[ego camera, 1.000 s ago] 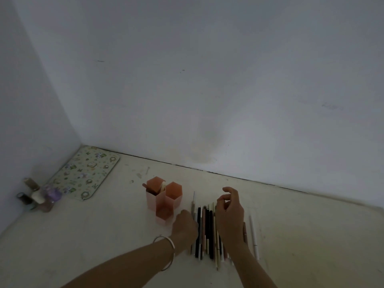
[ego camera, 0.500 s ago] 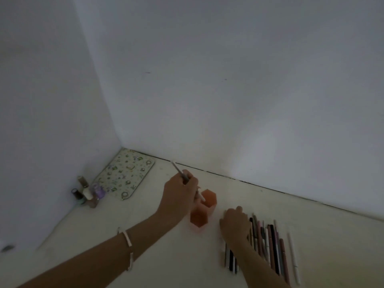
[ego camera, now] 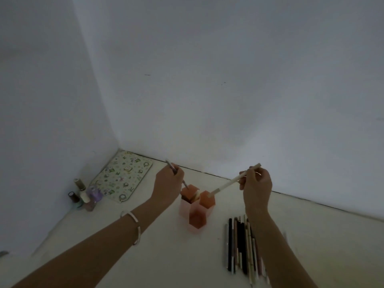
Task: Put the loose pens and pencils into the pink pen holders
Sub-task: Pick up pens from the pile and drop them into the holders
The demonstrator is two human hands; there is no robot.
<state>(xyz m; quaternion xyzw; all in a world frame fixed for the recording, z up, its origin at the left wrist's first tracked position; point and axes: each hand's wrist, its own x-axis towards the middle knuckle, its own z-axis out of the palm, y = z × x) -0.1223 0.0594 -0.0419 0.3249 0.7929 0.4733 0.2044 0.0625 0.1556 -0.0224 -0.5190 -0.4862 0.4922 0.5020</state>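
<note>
Our left hand (ego camera: 166, 185) grips a thin grey pen (ego camera: 170, 166) over the pink hexagonal plastic pen holders (ego camera: 197, 220); our right hand (ego camera: 256, 187) pinches a cream pencil (ego camera: 228, 183), its end at one holder's mouth. Loose pens (ego camera: 239, 244) lie nearby on the bench (ego camera: 166, 256).

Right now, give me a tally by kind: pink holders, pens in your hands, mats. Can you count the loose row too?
Pink hexagonal plastic pen holders: 3
Pens held: 2, a grey pen in the left hand and a cream pen in the right hand
Floral patterned mat: 1
Total: 6
Loose row of pens: not counted, the right forearm hides part.
</note>
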